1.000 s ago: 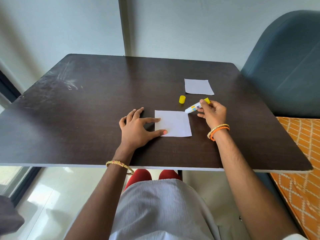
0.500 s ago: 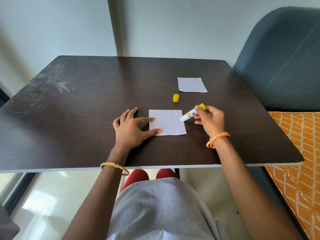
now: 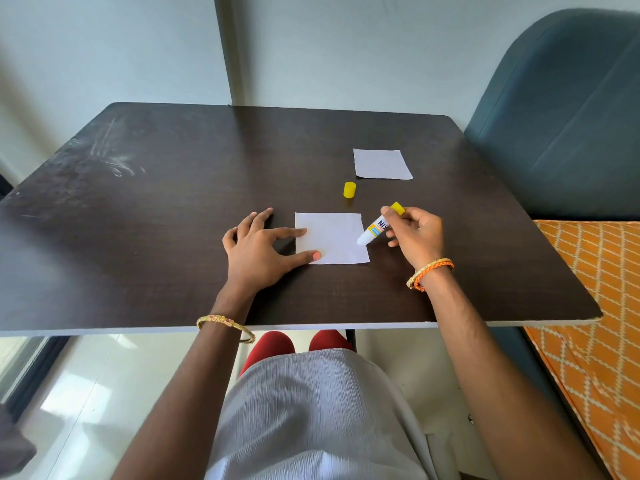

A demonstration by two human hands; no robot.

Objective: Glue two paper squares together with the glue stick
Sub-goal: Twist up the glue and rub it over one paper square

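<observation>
near paper: white paper square [image 3: 331, 238] flat on the dark wooden table [image 3: 173, 202], front centre, in front of the person.
glue stick: uncapped white glue stick with yellow base [image 3: 379, 225], tilted, tip on the near paper's right edge area.
change: a second ago the tip sat at the paper's top right corner; now lower down the right side, so a glue stroke looks underway.
right hand: right hand [image 3: 415, 233] fingers wrapped round the stick's upper barrel.
left hand: left hand [image 3: 258, 251] spread flat, index finger and thumb pressing the paper's left edge; same hold as before.
far paper: second white paper square [image 3: 382, 164] well apart, far right, untouched.
cap: small yellow cap [image 3: 349, 190] standing between the two papers.
progress: early; gluing started, joining not yet done.
</observation>
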